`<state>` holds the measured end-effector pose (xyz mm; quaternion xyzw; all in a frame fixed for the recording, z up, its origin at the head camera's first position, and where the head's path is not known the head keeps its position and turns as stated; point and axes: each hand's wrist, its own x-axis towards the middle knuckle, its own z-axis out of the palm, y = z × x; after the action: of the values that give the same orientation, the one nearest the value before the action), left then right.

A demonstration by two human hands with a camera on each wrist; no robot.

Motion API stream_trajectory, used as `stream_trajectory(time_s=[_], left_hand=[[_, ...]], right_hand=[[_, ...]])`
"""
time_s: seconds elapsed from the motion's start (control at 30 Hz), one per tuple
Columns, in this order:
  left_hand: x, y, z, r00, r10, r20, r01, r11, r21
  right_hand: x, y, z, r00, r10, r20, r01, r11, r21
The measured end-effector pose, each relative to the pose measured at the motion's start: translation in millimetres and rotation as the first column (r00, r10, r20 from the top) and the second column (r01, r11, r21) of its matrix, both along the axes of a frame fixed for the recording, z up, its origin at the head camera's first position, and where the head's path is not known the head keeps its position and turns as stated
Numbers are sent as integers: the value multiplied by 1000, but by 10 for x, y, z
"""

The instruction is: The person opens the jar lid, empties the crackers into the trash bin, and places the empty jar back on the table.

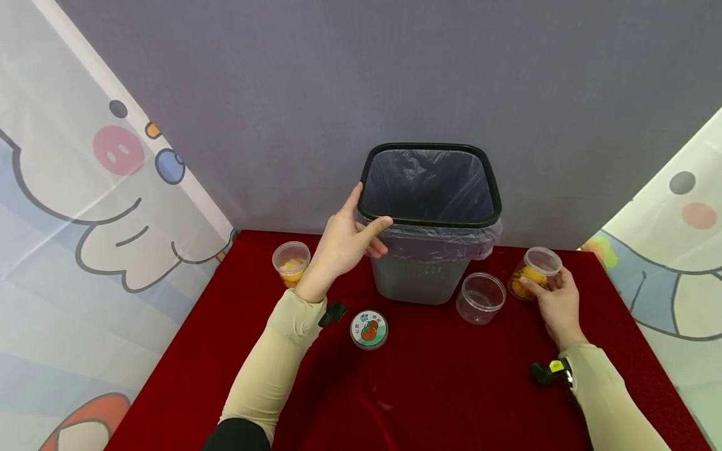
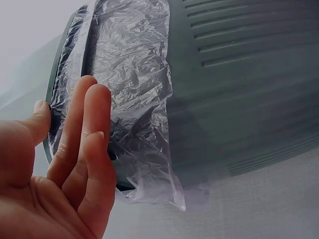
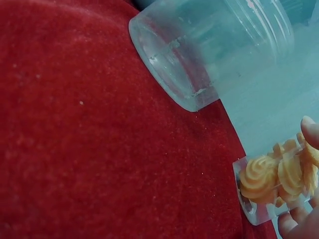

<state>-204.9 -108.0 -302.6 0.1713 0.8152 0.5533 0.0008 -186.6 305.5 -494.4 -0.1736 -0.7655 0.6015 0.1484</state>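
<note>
Head view, clock taken round the bin. Yellow-filled jar (image 1: 291, 255) at about 8:30, low edge hidden behind the left wrist. Left hand (image 1: 343, 245) also near 8:30, at the bin's rim: no grasp, fingers loosely extended; exact contact hard to make out. Labelled lid (image 1: 369, 330) at 7 on the red cloth (image 1: 451, 394); print too small to read, can't tell if a jar sits under it. Bin (image 1: 417, 285) centre, liner (image 1: 442, 241) over its rim; bottom not visible. Clear jar (image 1: 479, 304) at 5. Cookie jar (image 1: 530, 274) at 4, gripped by right hand (image 1: 559, 307) from its 5 o'clock; far fingers hidden behind it, cut off at 4 in right-wrist view.
</note>
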Motion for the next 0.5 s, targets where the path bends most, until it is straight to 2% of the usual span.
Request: stream_trajectory(time_s=[0.23,0.33,0.5], left_hand=[[0,-4,-3,1000,2,1,-2,1000,6],[-3,-2,-5,1000,0,0,0,1000,3],[-14,1,-11,1000,-4,-4,4,1000,2]], right_hand=[[83,13,12,999,11,-38,-13,999,-44],[156,18,29,999,19,-29,-19,1000,-16],[258,27,71,999,33,3,-33,995,96]])
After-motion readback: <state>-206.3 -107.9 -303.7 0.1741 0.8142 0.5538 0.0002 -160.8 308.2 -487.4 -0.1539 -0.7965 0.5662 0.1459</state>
